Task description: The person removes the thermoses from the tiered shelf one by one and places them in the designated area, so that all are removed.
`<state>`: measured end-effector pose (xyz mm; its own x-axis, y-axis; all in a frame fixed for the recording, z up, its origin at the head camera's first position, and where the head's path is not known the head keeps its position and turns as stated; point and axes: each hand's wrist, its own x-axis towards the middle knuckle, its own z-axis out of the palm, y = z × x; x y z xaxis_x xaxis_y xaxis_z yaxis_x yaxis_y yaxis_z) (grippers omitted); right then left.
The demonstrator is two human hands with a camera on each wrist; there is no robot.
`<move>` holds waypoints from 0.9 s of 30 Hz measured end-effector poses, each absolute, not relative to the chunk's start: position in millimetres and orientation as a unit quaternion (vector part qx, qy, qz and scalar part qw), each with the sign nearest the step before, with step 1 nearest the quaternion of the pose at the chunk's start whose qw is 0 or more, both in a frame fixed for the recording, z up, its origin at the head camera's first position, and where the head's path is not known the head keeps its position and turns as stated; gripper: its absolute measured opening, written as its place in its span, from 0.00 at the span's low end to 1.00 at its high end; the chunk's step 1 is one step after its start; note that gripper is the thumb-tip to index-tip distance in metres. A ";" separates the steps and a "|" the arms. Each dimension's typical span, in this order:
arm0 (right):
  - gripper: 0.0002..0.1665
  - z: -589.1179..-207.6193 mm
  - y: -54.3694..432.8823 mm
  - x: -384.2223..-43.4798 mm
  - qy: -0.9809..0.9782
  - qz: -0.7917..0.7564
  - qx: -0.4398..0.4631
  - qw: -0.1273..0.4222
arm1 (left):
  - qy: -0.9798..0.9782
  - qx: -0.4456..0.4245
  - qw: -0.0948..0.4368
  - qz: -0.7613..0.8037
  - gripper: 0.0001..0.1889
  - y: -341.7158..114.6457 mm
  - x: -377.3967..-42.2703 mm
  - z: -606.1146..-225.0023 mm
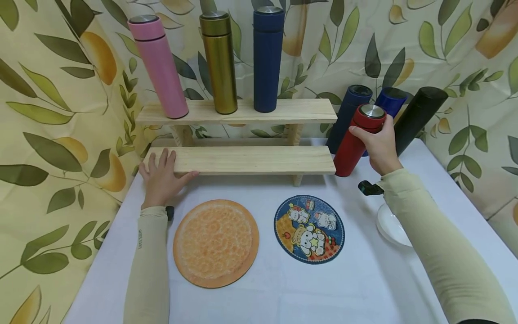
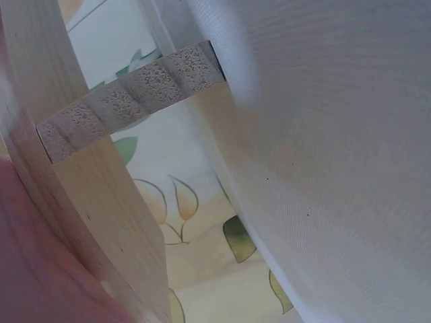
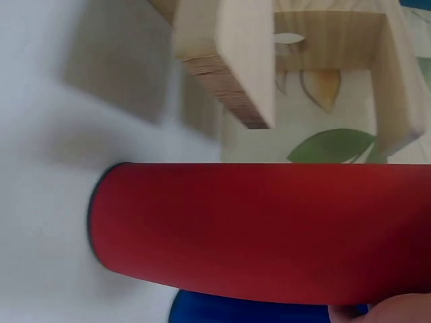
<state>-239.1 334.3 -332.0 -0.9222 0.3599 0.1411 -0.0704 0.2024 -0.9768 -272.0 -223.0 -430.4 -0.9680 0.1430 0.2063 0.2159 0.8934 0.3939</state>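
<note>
A person's right grip (image 1: 378, 146) clasps a red flask (image 1: 350, 149) near its top beside the lower shelf (image 1: 251, 160), the left grip (image 1: 162, 179) spread-fingered on its left end, as a low sideways swing could clip the shelf or topple the dark blue flask (image 1: 347, 115) behind.

A slim, matte-red vacuum flask (image 1: 350, 150) with a silvery disc on its lid (image 1: 373, 111) is gripped near the top by the right hand (image 1: 380, 146), lid end up, just beside the right end of a pale wooden two-tier shelf (image 1: 259, 159). The left hand (image 1: 161, 179) touches the lower, near tier's left end.
</note>
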 end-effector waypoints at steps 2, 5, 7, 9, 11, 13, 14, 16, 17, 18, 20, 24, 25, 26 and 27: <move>0.50 -327.3 334.6 -237.1 -0.765 0.610 -0.095 0.184 | -0.969 -0.095 0.087 -0.210 0.60 -222.3 -273.1 -430.8; 0.49 -319.5 333.3 -235.5 -0.776 0.591 -0.095 0.200 | -0.970 -0.095 0.087 -0.206 0.60 -222.4 -273.7 -431.4; 0.48 -314.2 331.8 -235.0 -0.779 0.584 -0.093 0.209 | -0.970 -0.093 0.087 -0.206 0.60 -223.0 -273.8 -431.8; 0.47 -308.7 330.7 -234.7 -0.781 0.579 -0.090 0.216 | -0.970 -0.093 0.089 -0.205 0.60 -223.2 -273.8 -432.0; 0.46 -302.9 329.8 -233.9 -0.783 0.573 -0.090 0.223 | -0.970 -0.094 0.091 -0.205 0.60 -222.9 -273.7 -432.3; 0.46 -296.3 328.1 -233.5 -0.790 0.561 -0.088 0.231 | -0.970 -0.094 0.092 -0.206 0.60 -223.0 -273.3 -433.2; 0.45 -292.5 327.0 -233.7 -0.792 0.556 -0.086 0.236 | -0.970 -0.094 0.093 -0.206 0.60 -223.1 -272.9 -433.7; 0.45 -283.9 324.1 -234.7 -0.797 0.544 -0.081 0.249 | -0.969 -0.094 0.094 -0.207 0.60 -223.1 -271.7 -434.3; 0.44 -278.7 322.0 -235.5 -0.797 0.542 -0.076 0.254 | -0.969 -0.094 0.095 -0.207 0.59 -223.3 -271.2 -434.7; 0.44 -273.7 319.9 -236.8 -0.798 0.539 -0.070 0.260 | -0.969 -0.094 0.096 -0.208 0.59 -223.3 -270.9 -434.8; 0.44 -264.3 315.0 -239.4 -0.797 0.538 -0.057 0.268 | -0.968 -0.094 0.098 -0.210 0.59 -223.1 -270.4 -434.6; 0.44 -250.9 303.3 -245.1 -0.772 0.574 -0.030 0.272 | -0.968 -0.095 0.101 -0.211 0.59 -223.2 -271.4 -434.1; 0.44 -248.8 300.2 -246.1 -0.759 0.592 -0.023 0.271 | -0.968 -0.095 0.101 -0.210 0.60 -223.2 -271.9 -434.0; 0.44 -247.2 297.2 -247.3 -0.746 0.608 -0.015 0.269 | -0.968 -0.095 0.101 -0.210 0.60 -223.3 -272.4 -434.1; 0.44 -245.9 294.3 -248.7 -0.734 0.625 -0.008 0.266 | -0.968 -0.095 0.100 -0.210 0.60 -223.3 -272.8 -434.0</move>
